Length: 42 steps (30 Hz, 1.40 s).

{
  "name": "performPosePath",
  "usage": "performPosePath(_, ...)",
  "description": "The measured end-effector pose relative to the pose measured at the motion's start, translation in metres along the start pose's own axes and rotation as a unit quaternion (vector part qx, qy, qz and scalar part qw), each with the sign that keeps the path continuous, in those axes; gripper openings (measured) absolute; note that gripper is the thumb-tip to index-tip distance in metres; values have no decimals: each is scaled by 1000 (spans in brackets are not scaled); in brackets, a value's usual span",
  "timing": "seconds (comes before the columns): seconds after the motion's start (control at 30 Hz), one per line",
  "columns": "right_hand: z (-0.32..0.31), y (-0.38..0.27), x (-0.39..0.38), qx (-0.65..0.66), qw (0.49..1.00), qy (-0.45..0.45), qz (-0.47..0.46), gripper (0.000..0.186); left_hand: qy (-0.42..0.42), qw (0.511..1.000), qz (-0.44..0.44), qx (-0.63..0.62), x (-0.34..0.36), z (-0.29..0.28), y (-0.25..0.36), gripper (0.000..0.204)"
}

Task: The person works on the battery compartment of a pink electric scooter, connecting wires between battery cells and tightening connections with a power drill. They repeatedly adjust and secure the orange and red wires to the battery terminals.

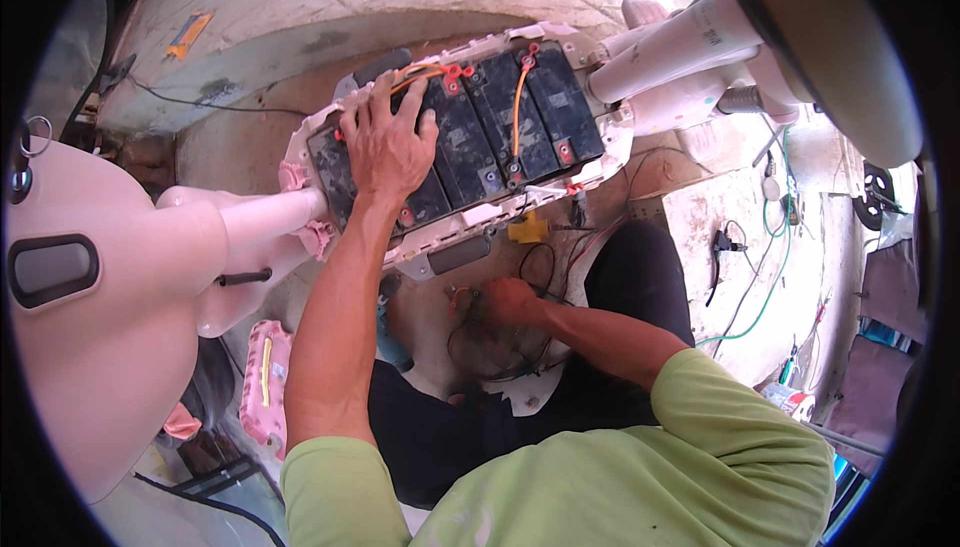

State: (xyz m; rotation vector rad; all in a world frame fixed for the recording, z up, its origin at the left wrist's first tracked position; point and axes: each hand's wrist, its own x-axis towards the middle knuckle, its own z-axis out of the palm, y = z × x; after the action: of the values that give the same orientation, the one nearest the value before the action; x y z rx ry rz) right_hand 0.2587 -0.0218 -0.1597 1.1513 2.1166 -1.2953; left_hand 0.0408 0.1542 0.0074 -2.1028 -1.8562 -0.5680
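Several black batteries point(462, 137) sit side by side in the pink floor frame point(470, 219) of an electric scooter. My left hand point(388, 152) lies across the batteries at the left with fingers spread, its fingertips by an orange wire point(418, 77) at the far edge. Another orange wire point(516, 112) runs along the batteries further right, between terminals with red parts. Below the frame, my right hand point(508, 305) is low between my knees beside a tangle of thin wires point(490, 342). Its fingers are blurred, and what they hold, if anything, does not show. A yellow block-shaped part point(527, 228) is just above that hand.
The scooter's pink body point(110, 277) stands at the left, its pink front tube point(680, 47) at upper right. A teal tool point(392, 332) lies by my left leg. A pink panel point(266, 382) with a yellow strip lies lower left. Green and black cables point(765, 312) cross the floor at right.
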Motion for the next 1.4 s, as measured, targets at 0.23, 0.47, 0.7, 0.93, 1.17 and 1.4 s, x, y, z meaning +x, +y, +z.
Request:
performPosePath(0.23, -134, -51, -96, 109, 966, -33, -230, 30, -4, 1000, -13, -14, 1, -4, 2, 54)
performPosePath(0.47, -302, -81, -44, 262, 810, 450, -270, 21, 4, 1000, -20, -24, 3, -1, 1, 56)
performPosePath(0.7, -339, -54, 10, 69, 859, 451, -231, 16, 11, 999, -11, -34, -1, -1, 1, 56)
performPosePath(0.93, -336, -53, 9, 111, 850, 451, -250, 18, 11, 999, -25, -44, -2, -4, -3, 57)
performPosePath(1.17, -334, -51, 10, 16, 833, 498, -240, 19, 2, 998, -32, -55, -1, -3, -2, 58)
performPosePath(1.4, -337, -53, 7, 80, 847, 481, -213, 22, 2, 998, -38, -51, -3, -2, -4, 58)
